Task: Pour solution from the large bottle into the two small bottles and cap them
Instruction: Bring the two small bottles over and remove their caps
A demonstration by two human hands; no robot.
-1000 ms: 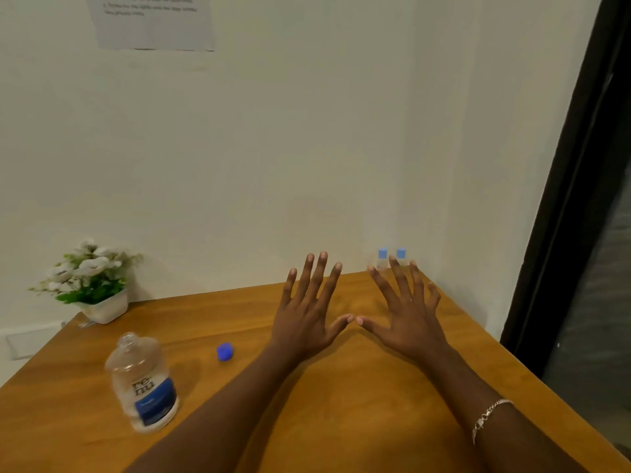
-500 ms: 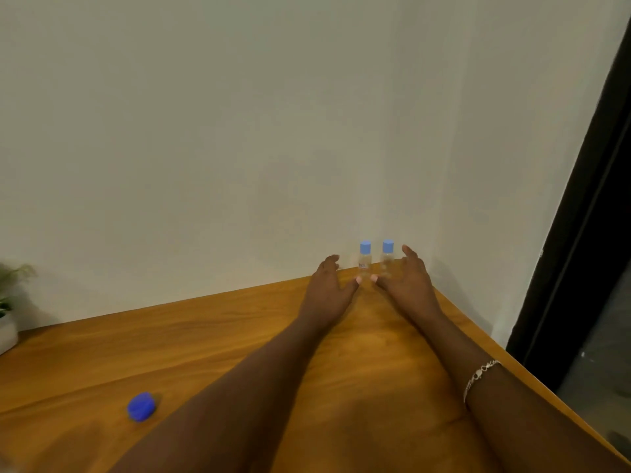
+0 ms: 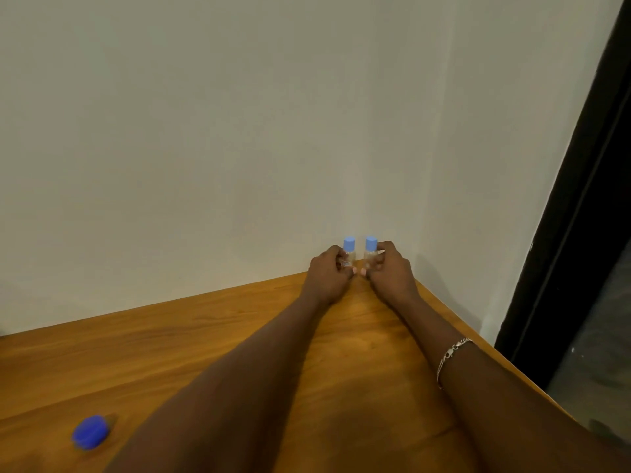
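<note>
Two little bottles, one per hand, that's the whole idea here. My left hand is wrapped around the left small bottle and my right hand is wrapped around the right small bottle, fingers curled round the clear bodies so only the light blue caps poke out above my knuckles. Both caps are on, so nothing's been filled yet as far as I can judge. The bottles sit side by side, nearly touching, right between my two hands at the far corner of the wooden table, tucked close to the wall beyond my fingertips. I'm holding low on the bodies on purpose, I think: it keeps them upright and leaves the caps free to twist off. Taking both at once makes sense too, since they're way out at full arm's reach and pouring back there would be awkward, so they probably need to come closer to me. Back toward my left elbow there's a darker blue cap lying loose on the table, well apart from my hands; my guess is it belongs to the large bottle, which isn't in view right now. Light things like these could tip easily, so a snug grip seems right.
</note>
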